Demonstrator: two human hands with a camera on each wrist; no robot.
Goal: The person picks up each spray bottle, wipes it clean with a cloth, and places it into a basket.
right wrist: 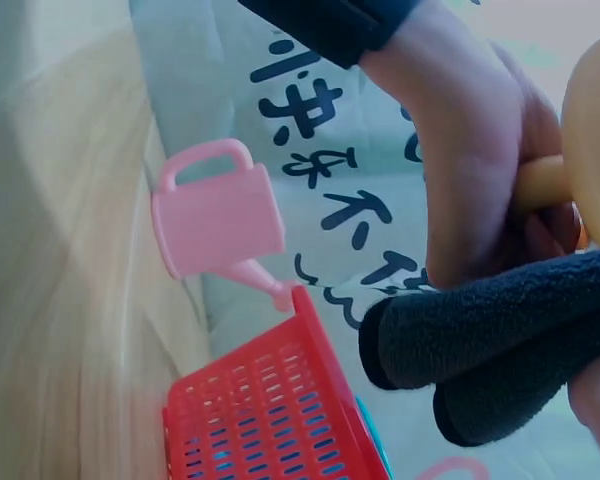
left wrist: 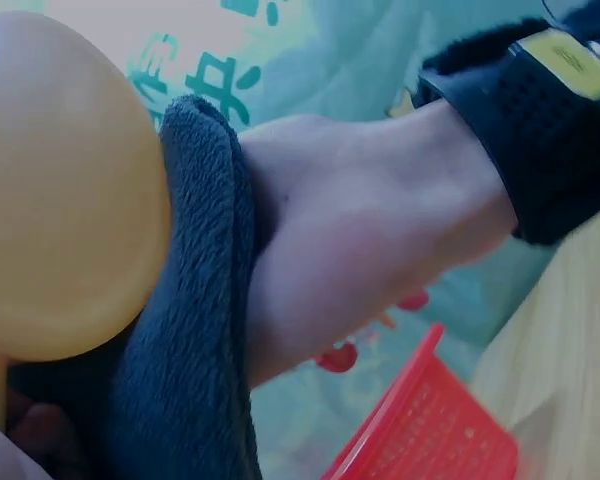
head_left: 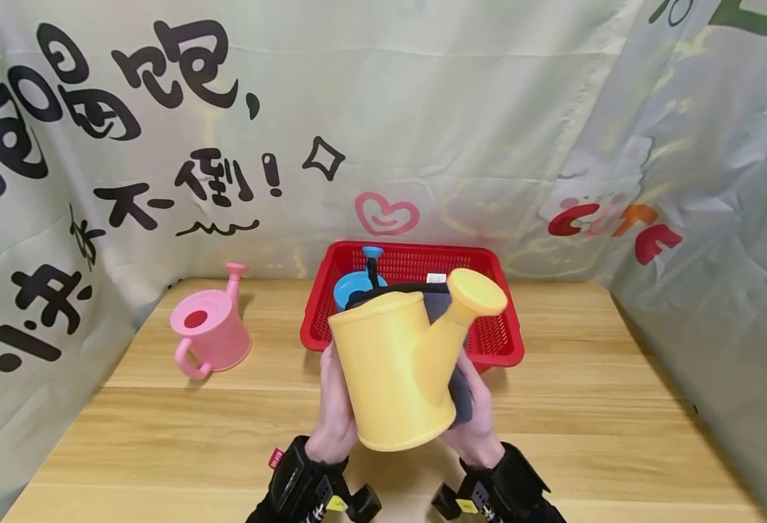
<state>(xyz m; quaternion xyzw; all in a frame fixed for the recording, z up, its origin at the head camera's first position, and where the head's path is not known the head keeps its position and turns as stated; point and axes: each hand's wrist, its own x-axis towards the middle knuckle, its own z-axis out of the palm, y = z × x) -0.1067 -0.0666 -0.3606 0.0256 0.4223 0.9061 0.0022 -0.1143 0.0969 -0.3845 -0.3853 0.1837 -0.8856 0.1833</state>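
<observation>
A yellow watering can [head_left: 390, 370] is held up, tilted, in front of the red basket, its spout towards the right. My left hand [head_left: 336, 407] grips it on the left; in the right wrist view those fingers curl round its yellow handle [right wrist: 540, 186]. With my right hand [head_left: 478, 410] I hold a folded dark grey cloth [head_left: 462, 401] against the can's right side. That cloth [left wrist: 195, 300] lies between palm and can in the left wrist view. The can hides most of the right fingers.
A pink watering can [head_left: 216, 334] stands on the wooden table [head_left: 619, 407] at left. Behind the yellow can, a red basket [head_left: 508, 341] contains a blue item [head_left: 351, 285] with a spout-like top and something dark. A printed curtain [head_left: 462, 116] hangs behind the table.
</observation>
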